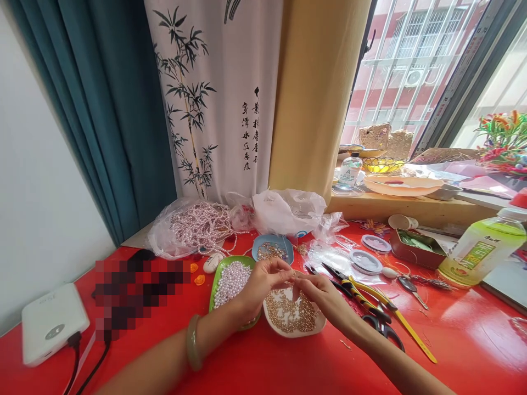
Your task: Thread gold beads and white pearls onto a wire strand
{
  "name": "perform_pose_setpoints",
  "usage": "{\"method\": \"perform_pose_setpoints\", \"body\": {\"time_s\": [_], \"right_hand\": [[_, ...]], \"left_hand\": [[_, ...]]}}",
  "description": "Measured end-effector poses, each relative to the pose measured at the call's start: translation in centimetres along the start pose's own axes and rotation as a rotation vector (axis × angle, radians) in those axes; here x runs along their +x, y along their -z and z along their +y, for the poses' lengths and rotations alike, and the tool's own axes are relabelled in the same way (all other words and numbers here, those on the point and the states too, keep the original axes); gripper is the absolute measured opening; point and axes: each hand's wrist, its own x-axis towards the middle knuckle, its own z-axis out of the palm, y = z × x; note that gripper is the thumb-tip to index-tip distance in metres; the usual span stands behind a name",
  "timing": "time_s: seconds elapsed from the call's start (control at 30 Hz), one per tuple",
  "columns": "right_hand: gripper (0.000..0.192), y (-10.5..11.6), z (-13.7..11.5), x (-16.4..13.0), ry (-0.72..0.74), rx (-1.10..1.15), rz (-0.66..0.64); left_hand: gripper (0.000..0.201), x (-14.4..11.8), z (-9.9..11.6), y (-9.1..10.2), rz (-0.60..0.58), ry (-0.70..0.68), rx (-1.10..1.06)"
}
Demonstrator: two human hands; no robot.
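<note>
Under both hands spreads a red table (pixel 263 367). Beyond the hands, against the curtains, lies a plastic bag of pearl strands (pixel 197 226), with more crumpled bags (pixel 288 211) beside it. Far right of the right hand a green bottle (pixel 480 249) lies tilted; far left of the left hand sits a white power bank (pixel 51 322) with cables plugged in.

Directly below the hands stands a white dish of gold beads (pixel 290 318), well filled. Just left of it, partly under the left wrist, is a green tray of white pearls (pixel 230 280), also full. A blue dish (pixel 272 249) of small gold bits sits just beyond the fingertips. Right of the right hand lie pliers (pixel 362 296) and scissors (pixel 385 329).

The left hand (pixel 259 288), a jade bangle (pixel 192 343) on its wrist, has fingers curled and thumb and forefinger pinched together; the right hand (pixel 321 293) meets it, fingertips likewise pinched. Whatever they pinch is too small to make out, perhaps a bead or thread. No finished strung piece shows near the hands, and both dishes are full, so I judge the beading to be at an early stage, most still to do.
</note>
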Motion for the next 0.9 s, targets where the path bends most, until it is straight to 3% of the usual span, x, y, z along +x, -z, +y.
{"method": "perform_pose_setpoints", "body": {"time_s": [0.17,0.3,0.4,0.5,0.63,0.73,0.9], "right_hand": [[0.039,0.9,-0.3,0.2,-0.087,-0.053,-0.092],[0.046,3.6,-0.4,0.3,-0.170,-0.145,-0.170],[0.045,6.0,0.7,0.6,-0.125,-0.266,-0.171],[0.034,7.2,2.3,0.9,-0.073,-0.424,-0.168],[0.021,5.7,3.0,1.3,0.084,-0.443,-0.034],[0.025,3.6,2.1,1.4,0.133,-0.266,-0.036],[0.024,2.0,0.7,0.9,0.148,-0.047,0.020]], "left_hand": [[0.015,0.1,0.1,0.0,0.031,-0.006,0.003],[0.018,0.7,0.2,0.7,0.065,0.000,-0.006],[0.020,1.1,0.0,1.4,0.067,0.024,0.022],[0.019,1.3,-0.6,1.6,-0.008,0.101,0.148],[0.015,1.3,-1.7,1.4,-0.086,0.115,0.414],[0.013,1.3,-2.3,1.2,-0.080,0.032,0.600],[0.019,1.3,-2.4,1.3,-0.076,-0.010,0.662]]}}
